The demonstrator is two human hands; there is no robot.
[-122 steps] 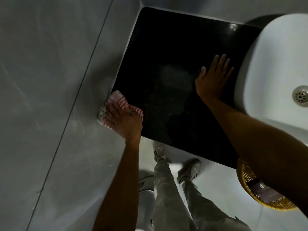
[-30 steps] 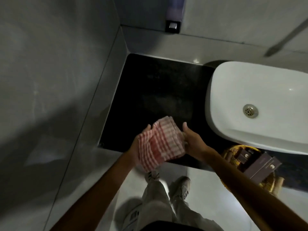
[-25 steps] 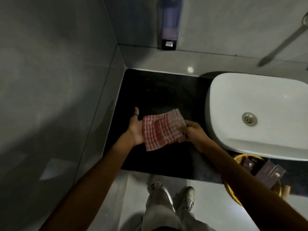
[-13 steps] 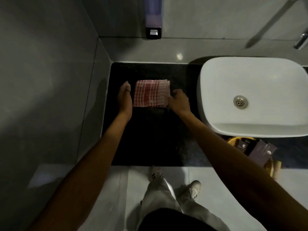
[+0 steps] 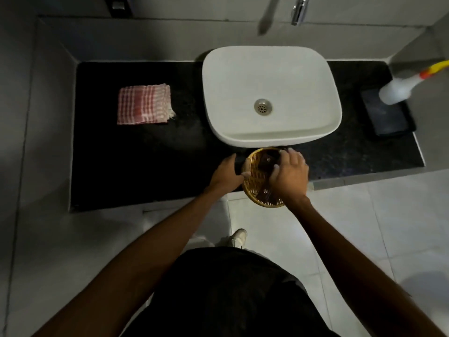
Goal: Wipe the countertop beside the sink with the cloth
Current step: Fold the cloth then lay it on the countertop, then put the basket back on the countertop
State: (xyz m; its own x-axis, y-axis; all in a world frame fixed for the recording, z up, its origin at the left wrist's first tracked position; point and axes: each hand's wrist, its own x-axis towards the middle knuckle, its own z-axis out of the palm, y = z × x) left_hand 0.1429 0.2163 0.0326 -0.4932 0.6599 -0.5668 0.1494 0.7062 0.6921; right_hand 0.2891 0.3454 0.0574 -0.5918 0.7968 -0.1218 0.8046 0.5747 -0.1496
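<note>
The red-and-white checked cloth [image 5: 143, 104] lies folded flat on the black countertop [image 5: 136, 161], left of the white sink [image 5: 269, 93]; no hand touches it. Both hands are at a round yellow woven basket [image 5: 260, 188] on the counter's front edge, just below the sink. My left hand [image 5: 228, 172] grips the basket's left rim. My right hand [image 5: 290, 172] rests over its top and right side, covering most of the dark packets inside.
A white spray bottle [image 5: 398, 90] with a yellow-orange nozzle and a dark tray [image 5: 386, 113] stand on the counter right of the sink. A chrome tap [image 5: 298, 10] hangs above. Grey walls bound the counter at left and back. Tiled floor lies below.
Both hands let go of the folded cloth, leaving it on the left counter, and moved right to the yellow basket at the front edge. The view shifted right and pulled back.
</note>
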